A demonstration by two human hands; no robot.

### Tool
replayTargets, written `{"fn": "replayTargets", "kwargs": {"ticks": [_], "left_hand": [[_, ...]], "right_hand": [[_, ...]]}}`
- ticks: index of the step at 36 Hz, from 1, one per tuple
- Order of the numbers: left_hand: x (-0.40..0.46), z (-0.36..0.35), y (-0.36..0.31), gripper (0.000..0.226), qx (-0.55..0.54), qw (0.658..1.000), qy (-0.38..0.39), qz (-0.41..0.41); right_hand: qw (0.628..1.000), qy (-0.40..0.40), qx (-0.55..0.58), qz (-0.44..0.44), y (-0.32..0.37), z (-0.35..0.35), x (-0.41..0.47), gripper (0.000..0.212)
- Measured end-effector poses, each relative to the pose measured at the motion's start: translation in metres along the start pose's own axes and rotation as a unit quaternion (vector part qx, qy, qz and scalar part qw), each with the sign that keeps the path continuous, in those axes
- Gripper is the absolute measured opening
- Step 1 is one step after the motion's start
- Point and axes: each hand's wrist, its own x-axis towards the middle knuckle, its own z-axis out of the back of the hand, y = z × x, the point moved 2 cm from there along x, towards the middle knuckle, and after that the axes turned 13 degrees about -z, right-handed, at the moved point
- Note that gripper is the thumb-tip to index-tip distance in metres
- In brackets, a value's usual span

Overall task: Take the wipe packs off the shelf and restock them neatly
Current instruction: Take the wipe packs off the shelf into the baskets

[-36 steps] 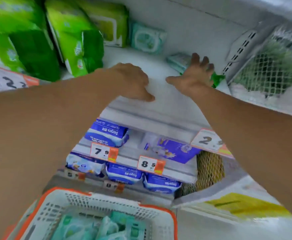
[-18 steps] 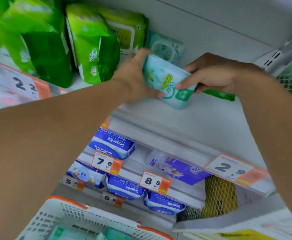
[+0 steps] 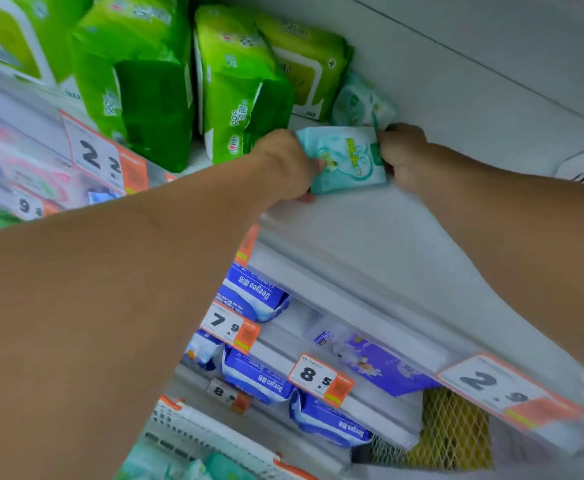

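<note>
I have both hands on one teal wipe pack [image 3: 347,159], my left hand [image 3: 289,166] curled around its left end and my right hand [image 3: 403,155] pinching the right end. A second ago my hands were spread flat and empty over the bare white shelf [image 3: 370,244]; half a second ago they had just lifted this pack clear. Now it sits lower and further back, its bottom edge looking as if it touches the shelf, just right of the green multipacks [image 3: 242,88] and directly in front of a second teal pack [image 3: 361,102] that leans at the rear wall. I read that as the placing step: the pack is being stood up in a row in front of the one behind, so the restock is under way but barely begun, with most of the shelf to the right bare.

Most of my fingers are hidden behind the pack and my knuckles, so I can't judge how firm the grip is. The print on the pack is too soft to read. The basket [image 3: 193,441] at the bottom edge is cut off; I can make out more teal packs [image 3: 214,467] in it but can't count them. The price tags are blurred with motion.
</note>
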Motion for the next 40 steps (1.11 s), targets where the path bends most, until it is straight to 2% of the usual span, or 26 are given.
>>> {"fn": "replayTargets", "kwargs": {"ticks": [3,5,7,8,11,13,16,18,20,22,25,26,28,29,31,32,34,37,40], "left_hand": [[-0.006,0.0,-0.006,0.027,-0.074,0.996,-0.001,0.049],[-0.014,0.0,-0.011,0.024,-0.162,0.981,-0.01,0.104],[-0.024,-0.003,-0.018,0.01,-0.198,0.972,-0.005,0.126],[-0.03,-0.006,-0.021,0.006,-0.206,0.969,-0.002,0.136],[-0.045,-0.012,-0.025,0.014,-0.221,0.959,0.018,0.178],[-0.049,-0.011,-0.028,0.016,-0.238,0.948,0.04,0.206],[-0.046,-0.004,-0.023,0.012,-0.281,0.929,0.026,0.238],[-0.043,0.001,-0.019,0.003,-0.314,0.915,0.001,0.252],[-0.041,0.001,-0.015,0.003,-0.335,0.905,-0.014,0.261],[-0.039,0.0,-0.012,0.003,-0.338,0.904,-0.014,0.26],[-0.039,-0.002,-0.01,0.004,-0.316,0.913,-0.005,0.256],[-0.039,-0.002,-0.01,0.005,-0.307,0.917,-0.005,0.255],[-0.039,-0.001,-0.011,0.01,-0.287,0.923,-0.011,0.256],[-0.041,-0.002,-0.014,0.013,-0.279,0.926,-0.011,0.255],[-0.043,-0.004,-0.018,0.018,-0.282,0.928,-0.017,0.244],[-0.045,-0.005,-0.019,0.022,-0.295,0.925,-0.024,0.239],[-0.049,-0.004,-0.021,0.028,-0.308,0.923,-0.03,0.228],[-0.05,0.001,-0.03,0.033,-0.311,0.932,-0.025,0.186],[-0.053,0.012,-0.054,0.034,-0.297,0.945,-0.056,0.127]], "right_hand": [[0.996,-0.05,-0.064,0.026,-0.009,0.007,-0.008,0.018],[0.992,-0.086,-0.083,0.033,-0.015,0.017,-0.01,0.01],[0.992,-0.079,-0.088,0.034,-0.021,0.027,-0.019,0.015],[0.995,-0.06,-0.079,0.028,-0.024,0.033,-0.026,0.016],[0.999,-0.009,0.039,-0.03,-0.027,0.042,-0.044,0.012],[0.994,-0.017,0.092,-0.05,-0.024,0.041,-0.054,0.014],[0.995,-0.015,0.095,-0.034,-0.009,0.032,-0.061,0.045],[0.994,0.007,0.093,-0.055,0.006,0.021,-0.061,0.069],[0.992,0.033,0.082,-0.088,0.017,0.009,-0.057,0.076],[0.988,0.071,0.09,-0.102,0.02,-0.005,-0.043,0.062],[0.982,0.086,0.126,-0.108,0.021,-0.016,-0.037,0.02],[0.981,0.089,0.132,-0.106,0.022,-0.018,-0.038,0.015],[0.981,0.087,0.142,-0.101,0.019,-0.018,-0.035,0.017],[0.98,0.074,0.159,-0.098,0.015,-0.016,-0.03,0.03],[0.979,0.03,0.181,-0.092,-0.001,-0.004,-0.016,0.071],[0.977,0.017,0.195,-0.085,-0.007,0.004,-0.025,0.076],[0.975,0.012,0.21,-0.077,-0.019,0.02,-0.058,0.061],[0.97,0.047,0.225,-0.076,-0.036,0.05,-0.101,0.042],[0.952,0.089,0.274,-0.099,-0.046,0.078,-0.141,0.024]]}}
